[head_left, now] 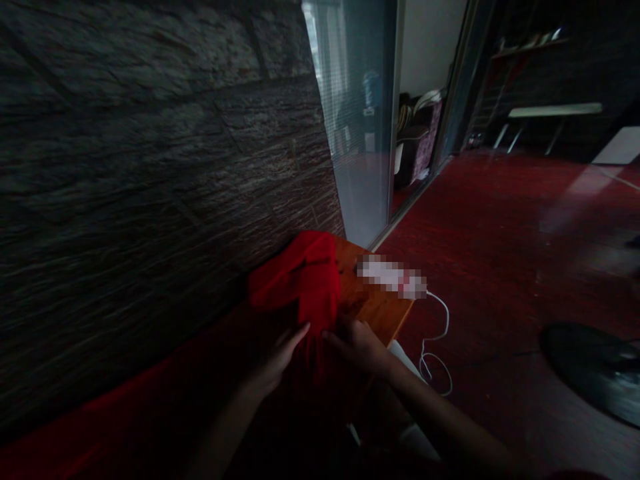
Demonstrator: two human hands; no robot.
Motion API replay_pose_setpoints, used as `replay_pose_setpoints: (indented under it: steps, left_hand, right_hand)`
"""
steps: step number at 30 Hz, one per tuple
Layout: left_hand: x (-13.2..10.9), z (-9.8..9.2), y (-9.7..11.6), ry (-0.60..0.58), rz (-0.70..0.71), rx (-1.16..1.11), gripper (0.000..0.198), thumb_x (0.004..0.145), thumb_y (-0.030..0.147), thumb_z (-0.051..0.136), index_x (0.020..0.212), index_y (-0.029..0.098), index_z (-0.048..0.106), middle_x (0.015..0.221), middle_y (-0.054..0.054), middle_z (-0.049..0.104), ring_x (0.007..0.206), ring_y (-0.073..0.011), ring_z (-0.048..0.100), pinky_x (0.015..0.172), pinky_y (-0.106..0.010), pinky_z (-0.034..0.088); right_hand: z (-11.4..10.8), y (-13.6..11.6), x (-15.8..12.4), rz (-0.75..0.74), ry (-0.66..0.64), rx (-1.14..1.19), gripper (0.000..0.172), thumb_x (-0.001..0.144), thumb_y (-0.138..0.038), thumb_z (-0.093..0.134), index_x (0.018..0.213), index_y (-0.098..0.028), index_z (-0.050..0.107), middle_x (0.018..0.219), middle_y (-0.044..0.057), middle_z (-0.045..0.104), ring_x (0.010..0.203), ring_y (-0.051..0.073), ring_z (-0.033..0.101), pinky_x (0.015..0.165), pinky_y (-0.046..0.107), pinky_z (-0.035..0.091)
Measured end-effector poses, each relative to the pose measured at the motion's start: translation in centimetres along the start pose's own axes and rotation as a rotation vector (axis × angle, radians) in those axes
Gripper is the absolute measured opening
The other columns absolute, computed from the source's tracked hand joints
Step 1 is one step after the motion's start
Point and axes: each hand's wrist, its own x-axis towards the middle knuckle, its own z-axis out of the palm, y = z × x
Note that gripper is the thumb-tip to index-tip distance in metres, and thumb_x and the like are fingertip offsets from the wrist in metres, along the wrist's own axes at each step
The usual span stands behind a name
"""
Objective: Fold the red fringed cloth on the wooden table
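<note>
A red scarf (319,283) with a fringed end lies folded over at the back of a wooden table (383,310), close against the wall. My left hand (280,360) is at the left edge of its lower end, thumb stretched along the cloth. On the opposite edge is my right hand (364,343), thumb pointing inward and fingers bent. Both hands appear closed on the scarf near the fringe, though deep shadow hides most of the fingers.
A blurred-out white power strip (393,277) lies at the table's right edge, its white cord (447,320) looping down to the red floor (500,267). A dark stone wall (165,167) borders the left. A round black base (593,367) stands right; a glass door (363,147) is behind.
</note>
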Motion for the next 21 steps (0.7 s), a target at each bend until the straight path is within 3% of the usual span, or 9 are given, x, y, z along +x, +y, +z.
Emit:
replay_pose_setpoints:
  steps: [3, 5, 8, 10, 12, 14, 16, 18, 21]
  left_hand:
    - [-1.9, -0.7, -0.8, -0.044, -0.096, 0.318, 0.060, 0.080, 0.067, 0.060, 0.113, 0.016, 0.065, 0.088, -0.007, 0.075, 0.072, -0.0180, 0.069, 0.066, -0.027, 0.053]
    - [-3.7, -1.5, -1.0, -0.235, -0.169, 0.588, 0.063, 0.083, 0.072, 0.052, 0.104, 0.015, 0.068, 0.075, -0.006, 0.074, 0.054, -0.0148, 0.062, 0.051, -0.024, 0.045]
    - [-6.3, -2.9, 0.1, -0.614, -0.143, 0.816, 0.054, 0.086, 0.066, 0.053, 0.091, 0.016, 0.073, 0.077, -0.007, 0.075, 0.056, -0.0135, 0.062, 0.052, -0.022, 0.043]
    - [-6.9, -3.8, 1.2, -0.686, -0.103, 0.769, 0.048, 0.089, 0.060, 0.053, 0.088, 0.017, 0.075, 0.078, -0.008, 0.075, 0.063, -0.0154, 0.065, 0.058, -0.023, 0.047]
    - [-6.0, -4.3, 1.9, -0.507, 0.014, 0.613, 0.049, 0.091, 0.060, 0.050, 0.086, 0.018, 0.074, 0.080, -0.009, 0.075, 0.068, -0.0180, 0.067, 0.063, -0.027, 0.051]
    - [-4.0, -4.3, 1.5, -0.130, 0.256, 0.458, 0.050, 0.089, 0.063, 0.048, 0.092, 0.019, 0.072, 0.092, -0.010, 0.074, 0.082, -0.0215, 0.069, 0.074, -0.032, 0.054]
    - [-1.5, -3.6, 0.1, 0.244, 0.469, 0.382, 0.054, 0.088, 0.065, 0.047, 0.112, 0.020, 0.066, 0.114, -0.011, 0.070, 0.107, -0.0249, 0.065, 0.090, -0.038, 0.053]
    - [0.6, -2.5, -1.9, 0.374, 0.536, 0.434, 0.060, 0.089, 0.062, 0.048, 0.134, 0.022, 0.052, 0.135, -0.013, 0.059, 0.123, -0.0259, 0.057, 0.101, -0.042, 0.048]
    - [2.4, -1.1, -4.7, 0.414, 0.597, 0.602, 0.065, 0.092, 0.056, 0.049, 0.147, 0.022, 0.037, 0.148, -0.016, 0.047, 0.137, -0.0273, 0.045, 0.110, -0.045, 0.040]
  right_hand:
    - [0.0, 0.0, -0.8, -0.001, -0.021, -0.111, 0.035, 0.096, -0.046, 0.050, 0.106, -0.016, 0.065, 0.092, 0.010, 0.073, 0.077, 0.018, 0.068, 0.063, 0.023, 0.042]
    - [0.0, 0.0, -1.7, -0.006, -0.053, -0.181, 0.030, 0.096, -0.042, 0.050, 0.102, -0.018, 0.068, 0.091, 0.009, 0.074, 0.077, 0.017, 0.068, 0.062, 0.023, 0.041]
    - [-0.7, 0.2, -2.9, -0.010, -0.129, -0.259, 0.029, 0.097, -0.037, 0.048, 0.092, -0.020, 0.072, 0.088, 0.007, 0.075, 0.075, 0.017, 0.069, 0.061, 0.023, 0.041]
    - [-1.4, 0.5, -3.3, -0.007, -0.178, -0.285, 0.031, 0.097, -0.035, 0.048, 0.086, -0.020, 0.074, 0.086, 0.007, 0.075, 0.072, 0.017, 0.069, 0.059, 0.023, 0.041]
    - [-2.0, 0.8, -3.4, -0.004, -0.184, -0.269, 0.030, 0.096, -0.033, 0.050, 0.085, -0.021, 0.075, 0.084, 0.007, 0.075, 0.070, 0.017, 0.068, 0.058, 0.022, 0.041]
    - [-2.2, 0.9, -3.2, -0.003, -0.152, -0.236, 0.028, 0.095, -0.031, 0.051, 0.086, -0.022, 0.076, 0.083, 0.007, 0.075, 0.068, 0.017, 0.068, 0.057, 0.022, 0.041]
    - [-2.0, 0.8, -3.0, -0.045, -0.146, -0.215, 0.025, 0.093, -0.027, 0.053, 0.086, -0.023, 0.077, 0.083, 0.006, 0.075, 0.068, 0.017, 0.068, 0.058, 0.022, 0.043]
    - [-1.7, 0.4, -2.9, -0.133, -0.216, -0.201, 0.025, 0.092, -0.023, 0.052, 0.086, -0.023, 0.076, 0.083, 0.004, 0.075, 0.068, 0.016, 0.068, 0.061, 0.022, 0.044]
    - [-2.2, 0.0, -3.1, -0.224, -0.365, -0.150, 0.025, 0.091, -0.020, 0.051, 0.087, -0.021, 0.076, 0.083, 0.003, 0.075, 0.070, 0.014, 0.067, 0.065, 0.021, 0.047]
